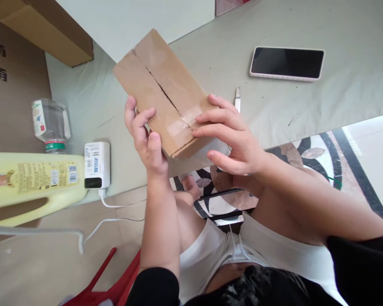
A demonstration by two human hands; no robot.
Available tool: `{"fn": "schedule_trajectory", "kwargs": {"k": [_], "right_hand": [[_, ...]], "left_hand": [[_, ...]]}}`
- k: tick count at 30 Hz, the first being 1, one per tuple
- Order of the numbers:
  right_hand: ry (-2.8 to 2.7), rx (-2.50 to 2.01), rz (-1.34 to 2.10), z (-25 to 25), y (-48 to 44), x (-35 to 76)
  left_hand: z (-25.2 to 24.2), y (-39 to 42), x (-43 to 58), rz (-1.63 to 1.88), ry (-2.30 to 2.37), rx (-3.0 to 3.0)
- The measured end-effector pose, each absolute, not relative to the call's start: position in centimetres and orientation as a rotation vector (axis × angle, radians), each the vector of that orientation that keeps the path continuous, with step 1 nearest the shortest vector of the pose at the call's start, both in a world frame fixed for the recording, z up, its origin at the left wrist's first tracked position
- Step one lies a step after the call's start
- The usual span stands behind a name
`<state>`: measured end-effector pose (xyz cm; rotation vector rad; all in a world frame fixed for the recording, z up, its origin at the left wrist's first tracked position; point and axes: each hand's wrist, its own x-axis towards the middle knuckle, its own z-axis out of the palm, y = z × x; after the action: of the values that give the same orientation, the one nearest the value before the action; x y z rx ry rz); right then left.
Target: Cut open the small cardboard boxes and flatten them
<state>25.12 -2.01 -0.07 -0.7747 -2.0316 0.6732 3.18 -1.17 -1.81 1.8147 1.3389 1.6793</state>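
I hold a small brown cardboard box (159, 85) above the table edge, its top seam taped with clear tape that looks split along the middle. My left hand (146, 138) grips the box's near left corner, thumb on top. My right hand (231, 136) rests on the near right end, fingers curled over the tape and the box's side. A small knife blade (238, 99) lies on the table just beyond my right fingers.
A phone (287, 63) lies face up at the back right of the grey-covered table (338, 97). At left are a white charger (97, 165) with cable, a clear bottle (51, 124), a yellow jug (28, 182) and large cardboard boxes (51, 29). Red chair legs (115, 280) below.
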Motion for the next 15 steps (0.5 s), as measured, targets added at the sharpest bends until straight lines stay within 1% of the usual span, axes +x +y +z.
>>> {"fn": "schedule_trajectory", "kwargs": {"k": [7,11,15], "right_hand": [[-2.025,-0.805,0.68,-0.04,-1.83,25.07],[-2.034,-0.818,0.686,0.09,-1.84,25.07],[-2.003,-0.768,0.672,-0.06,-1.9,25.12]], "left_hand": [[-2.35,-0.36,3.02,1.752,1.172,1.708],[-2.19,-0.34,3.19,1.743,1.202,1.656],[-1.86,-0.64,3.39,1.722,1.236,1.727]]}}
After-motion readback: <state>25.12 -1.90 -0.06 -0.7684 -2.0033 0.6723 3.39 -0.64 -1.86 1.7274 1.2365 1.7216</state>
